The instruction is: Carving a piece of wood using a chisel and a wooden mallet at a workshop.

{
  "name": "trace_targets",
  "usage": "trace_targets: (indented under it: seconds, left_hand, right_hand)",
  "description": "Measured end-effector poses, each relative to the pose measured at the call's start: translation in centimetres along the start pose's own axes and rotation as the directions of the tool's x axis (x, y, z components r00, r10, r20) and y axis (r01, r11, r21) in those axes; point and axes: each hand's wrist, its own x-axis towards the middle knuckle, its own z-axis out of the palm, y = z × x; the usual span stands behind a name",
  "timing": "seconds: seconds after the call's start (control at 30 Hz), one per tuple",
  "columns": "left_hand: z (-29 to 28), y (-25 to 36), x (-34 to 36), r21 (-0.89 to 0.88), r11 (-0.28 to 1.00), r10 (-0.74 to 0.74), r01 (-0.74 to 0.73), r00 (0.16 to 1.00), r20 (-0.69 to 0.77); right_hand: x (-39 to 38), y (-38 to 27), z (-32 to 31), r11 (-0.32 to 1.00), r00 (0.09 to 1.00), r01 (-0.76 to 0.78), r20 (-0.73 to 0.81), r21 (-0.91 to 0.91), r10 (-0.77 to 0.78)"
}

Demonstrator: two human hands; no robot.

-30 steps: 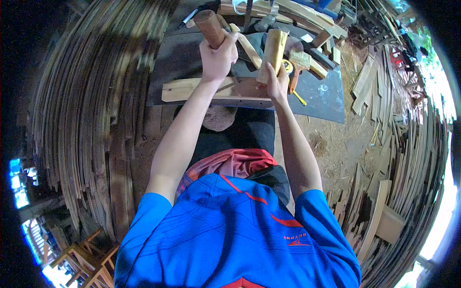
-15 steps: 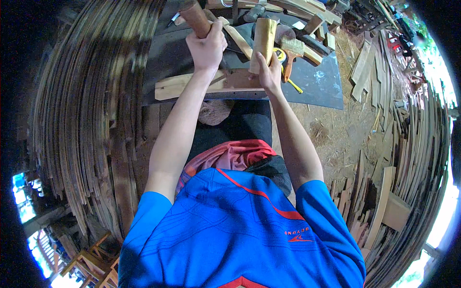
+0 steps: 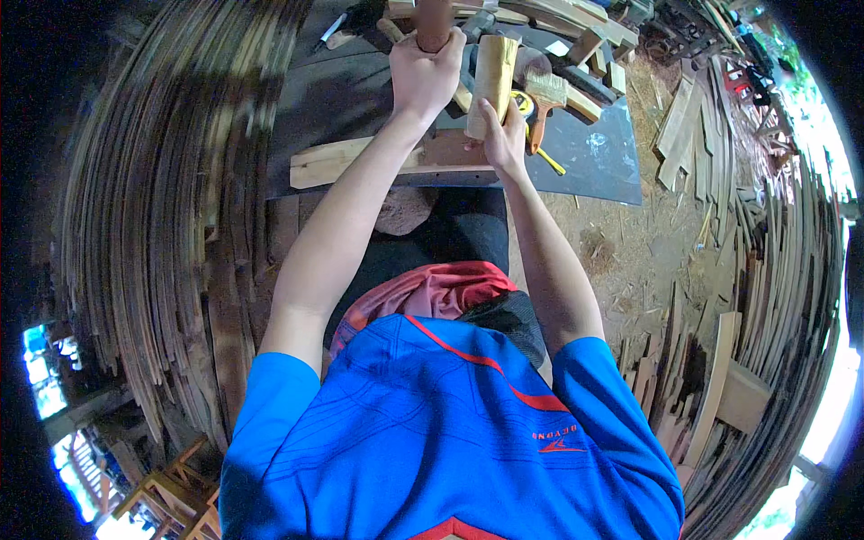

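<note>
My left hand (image 3: 426, 79) is closed around a thick reddish-brown wooden cylinder (image 3: 434, 25), whose upper end is blurred and runs out at the top edge. Beside it, my right hand (image 3: 505, 137) grips the lower part of a pale wooden piece (image 3: 493, 79), held upright and tilted slightly. The cylinder and the pale piece are apart. Under my wrists lies a light plank (image 3: 333, 164), along the near edge of the dark sheet-topped table (image 3: 598, 153). A paintbrush (image 3: 545, 94) with an orange handle and a yellow tape measure (image 3: 521, 101) lie just right of my right hand.
A thin yellow tool (image 3: 552, 163) lies below the brush. Wood offcuts (image 3: 589, 45) crowd the table's far side. Long stacked boards (image 3: 171, 198) rise at the left, and more strips (image 3: 783, 297) stand at the right. Loose planks (image 3: 681, 130) rest on the dusty ground.
My left hand has moved right with the brown cylinder, closer to the pale wooden piece. My right hand and the pale piece have stayed almost in place.
</note>
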Motion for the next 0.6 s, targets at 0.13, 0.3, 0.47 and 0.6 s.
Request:
trace_targets:
  seconds: [0.13, 0.3, 0.47, 0.6]
  left_hand:
    - [-0.4, -0.7, 0.5, -0.048, 0.997, -0.059, 0.063, 0.996, 0.067]
    - [-0.7, -1.5, 1.4, -0.251, 0.936, -0.179, 0.246, 0.948, 0.262]
    - [-0.3, -2.3, 2.0, -0.260, 0.925, -0.187, 0.278, 0.927, 0.325]
    - [0.7, -2.2, 1.3, -0.101, 0.988, -0.106, 0.119, 0.986, 0.125]
  right_hand:
    - [-0.5, -1.5, 0.6, 0.999, 0.999, -0.038, 0.027, 0.021, 0.037]
    - [-0.6, -1.2, 0.3, 1.000, 1.000, -0.001, 0.005, 0.003, 0.001]
    - [-0.3, -0.6, 0.3, 1.000, 1.000, 0.006, 0.011, 0.023, -0.006]
    - [-0.4, -0.6, 0.5, 1.000, 1.000, 0.019, 0.005, 0.001, -0.019]
